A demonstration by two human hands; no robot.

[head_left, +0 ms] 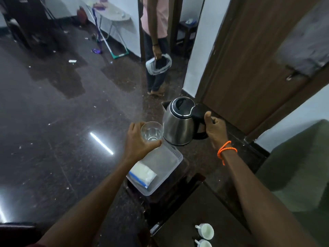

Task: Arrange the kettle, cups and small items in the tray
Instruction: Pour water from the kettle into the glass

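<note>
A steel kettle (pixel 179 128) with a black lid hangs above the far end of a translucent plastic tray (pixel 166 171); my right hand (pixel 214 130) grips its black handle. My left hand (pixel 138 142) holds a clear drinking glass (pixel 151 131) just left of the kettle, also over the tray's far end. A white packet with a blue strip (pixel 143 174) lies in the tray's near left part. Two white cups (pixel 205 231) stand on the dark table at the bottom, the lower cup (pixel 203 244) cut off by the frame edge.
The tray rests on a small dark stool (pixel 170 196) beside the table (pixel 192 211). A wooden door (pixel 249 68) stands behind the kettle, a green seat (pixel 299 166) at right. Another person (pixel 156 41) stands on the dark glossy floor beyond, near an ironing board (pixel 114 16).
</note>
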